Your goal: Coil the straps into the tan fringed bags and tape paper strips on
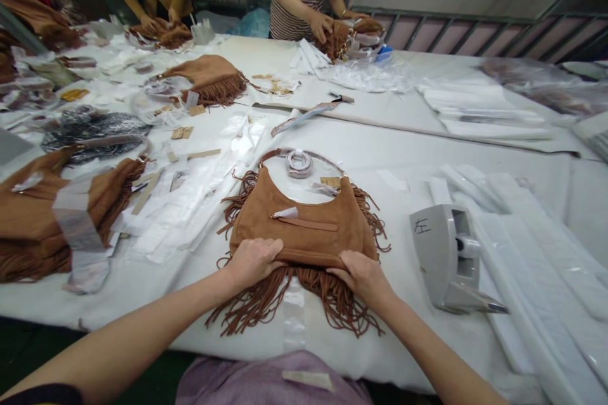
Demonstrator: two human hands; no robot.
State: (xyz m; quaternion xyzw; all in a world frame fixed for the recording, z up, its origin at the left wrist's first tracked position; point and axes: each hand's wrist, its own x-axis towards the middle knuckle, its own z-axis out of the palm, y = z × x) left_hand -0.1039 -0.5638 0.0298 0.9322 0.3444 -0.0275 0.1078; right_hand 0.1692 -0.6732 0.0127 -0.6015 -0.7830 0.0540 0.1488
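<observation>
A brown suede handbag (304,221) with long fringe lies on the white table before me, its handle pointing away. My left hand (255,261) grips the bag's lower edge on the left, fingers closed over it. At the lower right edge, my right hand (365,275) pinches the bag in the same way. Brown fringe (332,297) hangs out below both hands toward the table edge. A wrapped coiled strap (299,164) lies inside the loop of the handle. White wrapping covers the zip pull (286,212).
To the right stands a grey tape dispenser (434,253) beside stacked white padded strips (527,266). Another brown bag (33,215) lies at left, and a fringed one (206,76) farther back. Across the table, two co-workers handle brown bags. A long strip (427,130) crosses the table.
</observation>
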